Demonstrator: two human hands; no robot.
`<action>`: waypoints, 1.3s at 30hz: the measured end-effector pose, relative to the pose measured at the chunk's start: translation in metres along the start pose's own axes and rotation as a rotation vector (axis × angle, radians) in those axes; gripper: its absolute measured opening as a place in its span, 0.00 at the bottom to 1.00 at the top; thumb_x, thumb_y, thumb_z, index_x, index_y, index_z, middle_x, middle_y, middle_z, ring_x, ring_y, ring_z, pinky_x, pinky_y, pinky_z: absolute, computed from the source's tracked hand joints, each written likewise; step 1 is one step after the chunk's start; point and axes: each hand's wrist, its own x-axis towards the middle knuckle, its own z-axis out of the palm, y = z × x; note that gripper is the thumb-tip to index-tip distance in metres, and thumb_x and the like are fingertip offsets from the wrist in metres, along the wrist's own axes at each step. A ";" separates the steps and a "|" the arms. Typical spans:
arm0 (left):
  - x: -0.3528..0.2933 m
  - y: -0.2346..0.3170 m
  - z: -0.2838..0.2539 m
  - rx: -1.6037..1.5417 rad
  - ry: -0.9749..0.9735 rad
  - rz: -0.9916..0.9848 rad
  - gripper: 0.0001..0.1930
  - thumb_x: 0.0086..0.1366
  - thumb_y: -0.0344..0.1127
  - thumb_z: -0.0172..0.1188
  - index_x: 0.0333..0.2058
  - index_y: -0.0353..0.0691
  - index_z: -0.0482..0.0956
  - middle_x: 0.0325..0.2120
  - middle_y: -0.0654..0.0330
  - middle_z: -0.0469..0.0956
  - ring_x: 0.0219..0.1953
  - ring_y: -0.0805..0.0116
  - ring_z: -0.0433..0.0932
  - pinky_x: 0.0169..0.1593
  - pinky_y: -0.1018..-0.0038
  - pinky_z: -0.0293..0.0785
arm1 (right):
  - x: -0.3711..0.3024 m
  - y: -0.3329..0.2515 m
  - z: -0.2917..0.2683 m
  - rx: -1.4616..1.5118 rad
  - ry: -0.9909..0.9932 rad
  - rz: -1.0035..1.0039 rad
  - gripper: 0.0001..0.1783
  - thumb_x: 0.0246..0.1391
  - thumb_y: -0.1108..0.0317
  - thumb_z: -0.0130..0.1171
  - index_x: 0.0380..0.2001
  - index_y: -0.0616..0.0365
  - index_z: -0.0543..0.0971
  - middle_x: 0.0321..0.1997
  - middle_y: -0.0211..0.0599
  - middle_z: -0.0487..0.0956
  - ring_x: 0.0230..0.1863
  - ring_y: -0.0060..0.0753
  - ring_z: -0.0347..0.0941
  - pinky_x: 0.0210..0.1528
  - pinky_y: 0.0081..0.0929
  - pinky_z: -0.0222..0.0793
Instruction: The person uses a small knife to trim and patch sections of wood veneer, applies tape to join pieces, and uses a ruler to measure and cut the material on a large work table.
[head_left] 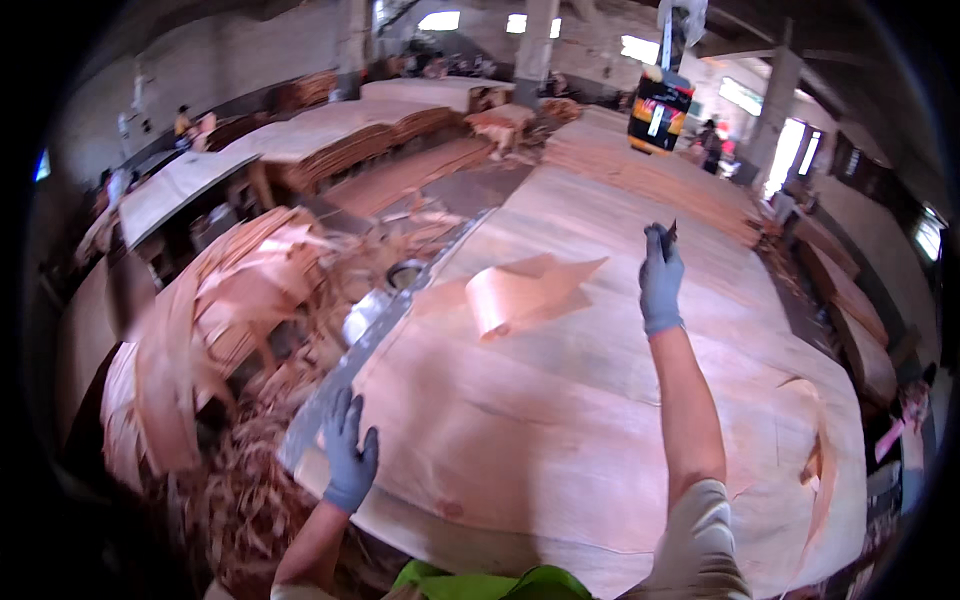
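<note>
A large pale wood veneer sheet (600, 420) lies spread on top of a stack in front of me. My left hand (348, 452), in a grey glove, is at the sheet's left edge with its fingers apart and nothing in them. Farther off to the right, my right hand (661, 278), also gloved, is raised over the sheet with fingers closed on a small dark blade (672, 231); only its pointed tip shows. Between the hands, toward the far side, rests a loose curled piece of veneer (500, 297). A torn strip (822, 465) lifts near the sheet's right side.
Veneer scraps (255, 490) heap on the floor at left, beside a draped veneer pile (215, 320). A black and orange box-like thing (660, 110) hangs beyond my right hand. More veneer stacks (330, 150) stand farther back. A person (711, 146) is in the distance.
</note>
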 end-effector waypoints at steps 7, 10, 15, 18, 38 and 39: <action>0.031 -0.124 -0.007 0.063 -0.107 -0.056 0.25 0.63 0.32 0.50 0.59 0.33 0.61 0.61 0.46 0.59 0.63 0.44 0.56 0.64 0.53 0.50 | 0.120 0.001 0.075 0.068 0.279 -0.201 0.26 0.57 0.59 0.58 0.52 0.68 0.69 0.44 0.39 0.73 0.40 0.24 0.62 0.41 0.20 0.56; 0.027 -0.175 0.003 0.062 -0.043 -0.065 0.24 0.64 0.34 0.49 0.58 0.33 0.62 0.61 0.46 0.60 0.63 0.44 0.56 0.64 0.53 0.50 | 0.137 -0.008 0.075 -0.052 0.264 -0.058 0.22 0.56 0.59 0.59 0.46 0.65 0.70 0.35 0.37 0.75 0.32 0.26 0.70 0.33 0.23 0.66; 0.021 -0.221 -0.009 0.086 -0.048 -0.155 0.22 0.64 0.33 0.47 0.57 0.37 0.66 0.61 0.48 0.60 0.64 0.44 0.55 0.64 0.54 0.50 | 0.142 -0.025 0.092 -0.061 0.253 0.003 0.13 0.56 0.59 0.59 0.35 0.54 0.70 0.14 0.23 0.63 0.08 0.18 0.54 0.09 0.21 0.48; 0.024 -0.234 -0.018 0.146 -0.094 -0.201 0.22 0.64 0.32 0.47 0.57 0.38 0.65 0.62 0.49 0.60 0.64 0.45 0.55 0.64 0.54 0.50 | 0.151 -0.027 0.087 -0.160 0.187 -0.009 0.14 0.53 0.57 0.61 0.35 0.52 0.71 0.11 0.24 0.62 0.09 0.20 0.56 0.11 0.22 0.51; 0.168 -0.064 0.039 -0.257 -0.172 0.401 0.19 0.55 0.26 0.56 0.48 0.35 0.72 0.56 0.44 0.64 0.59 0.38 0.60 0.60 0.52 0.58 | 0.093 -0.067 0.089 0.006 0.052 0.013 0.08 0.55 0.63 0.57 0.28 0.54 0.74 0.18 0.27 0.71 0.12 0.15 0.58 0.13 0.16 0.51; 0.185 -0.038 0.045 -0.280 -0.157 0.451 0.18 0.55 0.27 0.56 0.47 0.35 0.73 0.55 0.45 0.66 0.56 0.42 0.64 0.58 0.55 0.61 | 0.073 -0.061 0.089 0.031 0.054 0.024 0.08 0.55 0.63 0.56 0.28 0.55 0.74 0.18 0.27 0.71 0.12 0.15 0.58 0.13 0.16 0.51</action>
